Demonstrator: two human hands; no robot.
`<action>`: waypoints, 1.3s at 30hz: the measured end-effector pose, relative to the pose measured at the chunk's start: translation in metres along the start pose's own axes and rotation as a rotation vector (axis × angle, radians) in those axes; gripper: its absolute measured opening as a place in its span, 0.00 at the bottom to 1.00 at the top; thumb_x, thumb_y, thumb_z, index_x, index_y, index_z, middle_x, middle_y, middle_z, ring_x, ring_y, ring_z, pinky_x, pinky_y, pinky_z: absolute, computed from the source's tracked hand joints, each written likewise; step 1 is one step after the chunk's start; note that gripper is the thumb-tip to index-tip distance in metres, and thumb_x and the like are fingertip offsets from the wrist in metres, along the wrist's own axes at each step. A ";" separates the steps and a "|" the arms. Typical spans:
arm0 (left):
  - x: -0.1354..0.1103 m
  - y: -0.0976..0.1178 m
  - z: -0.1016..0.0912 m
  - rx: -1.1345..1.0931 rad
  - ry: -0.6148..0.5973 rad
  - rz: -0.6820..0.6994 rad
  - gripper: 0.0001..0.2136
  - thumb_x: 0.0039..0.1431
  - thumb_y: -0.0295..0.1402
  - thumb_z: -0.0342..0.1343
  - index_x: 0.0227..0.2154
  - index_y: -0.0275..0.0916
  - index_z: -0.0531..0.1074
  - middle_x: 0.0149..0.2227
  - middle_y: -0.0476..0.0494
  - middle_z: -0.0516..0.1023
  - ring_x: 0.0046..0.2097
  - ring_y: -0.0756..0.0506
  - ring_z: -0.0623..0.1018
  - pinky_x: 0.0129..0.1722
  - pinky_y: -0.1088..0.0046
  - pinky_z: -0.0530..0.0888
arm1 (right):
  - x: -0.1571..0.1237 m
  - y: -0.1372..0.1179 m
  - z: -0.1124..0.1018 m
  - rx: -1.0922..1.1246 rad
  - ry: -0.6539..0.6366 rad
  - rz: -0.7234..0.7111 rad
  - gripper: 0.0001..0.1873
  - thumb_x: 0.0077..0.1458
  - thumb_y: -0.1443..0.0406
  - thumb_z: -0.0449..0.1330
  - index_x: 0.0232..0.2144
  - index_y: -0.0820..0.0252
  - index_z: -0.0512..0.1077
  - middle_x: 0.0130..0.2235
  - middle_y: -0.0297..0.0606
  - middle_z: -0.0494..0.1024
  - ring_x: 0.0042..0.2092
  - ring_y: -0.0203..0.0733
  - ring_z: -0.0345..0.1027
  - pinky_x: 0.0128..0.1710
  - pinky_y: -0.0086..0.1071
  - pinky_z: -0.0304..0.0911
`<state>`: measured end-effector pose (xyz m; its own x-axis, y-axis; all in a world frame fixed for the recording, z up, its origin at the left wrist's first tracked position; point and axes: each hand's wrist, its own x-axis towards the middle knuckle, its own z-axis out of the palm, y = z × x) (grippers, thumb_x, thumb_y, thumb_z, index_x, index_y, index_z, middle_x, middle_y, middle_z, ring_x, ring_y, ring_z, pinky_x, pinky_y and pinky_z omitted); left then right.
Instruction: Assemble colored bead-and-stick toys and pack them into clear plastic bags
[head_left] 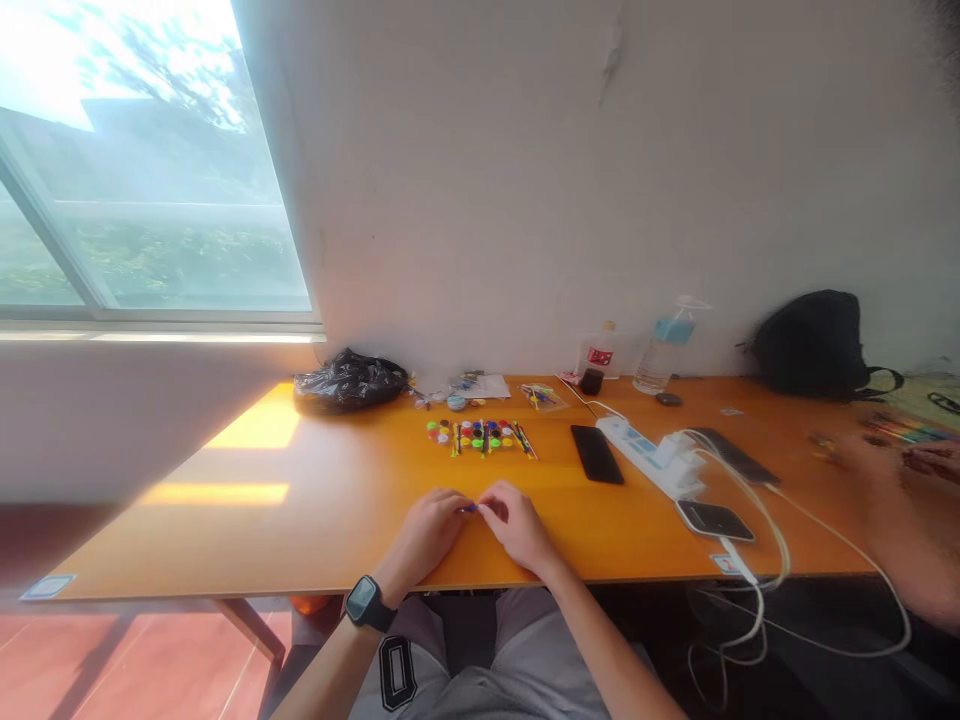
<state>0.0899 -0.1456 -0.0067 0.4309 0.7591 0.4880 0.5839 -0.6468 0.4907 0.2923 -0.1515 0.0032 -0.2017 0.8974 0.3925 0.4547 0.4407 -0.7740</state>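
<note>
Blue piece (469, 508), between left and right fingers (454, 502)

The head camera looks forward and down, from up above the lap (529, 635), at the left hand (433, 524) and right hand (516, 522), close by at the table (315, 540). It faces the wall (480, 180) and sees wide, all the way from the window (165, 200) to the black bag (812, 345).

Bright daylight from window (172, 190) at left, blown out — sun patches (256, 428) on table (337, 470) — right edge smeared.
</note>
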 end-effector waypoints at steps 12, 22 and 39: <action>-0.001 0.006 -0.002 0.012 -0.009 -0.002 0.10 0.71 0.31 0.52 0.45 0.45 0.78 0.43 0.45 0.83 0.44 0.43 0.80 0.46 0.66 0.75 | 0.001 -0.003 0.000 0.088 0.017 0.023 0.10 0.65 0.61 0.58 0.33 0.59 0.75 0.33 0.37 0.77 0.35 0.42 0.70 0.37 0.32 0.64; -0.002 0.002 0.001 0.081 -0.011 0.005 0.09 0.70 0.31 0.52 0.46 0.46 0.77 0.42 0.45 0.83 0.44 0.42 0.80 0.46 0.63 0.75 | 0.002 0.002 0.004 -0.025 0.046 0.025 0.14 0.65 0.60 0.56 0.30 0.59 0.76 0.30 0.38 0.78 0.33 0.42 0.70 0.34 0.32 0.63; 0.000 0.009 -0.005 0.057 0.014 0.046 0.11 0.72 0.34 0.50 0.47 0.46 0.78 0.40 0.43 0.82 0.42 0.42 0.78 0.46 0.63 0.75 | 0.001 -0.004 0.000 -0.104 0.112 0.061 0.14 0.61 0.62 0.56 0.25 0.58 0.72 0.25 0.36 0.76 0.28 0.41 0.68 0.29 0.31 0.57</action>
<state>0.0914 -0.1521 0.0012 0.4486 0.7272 0.5196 0.6019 -0.6756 0.4258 0.2901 -0.1523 0.0067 -0.0759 0.9119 0.4034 0.5514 0.3755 -0.7449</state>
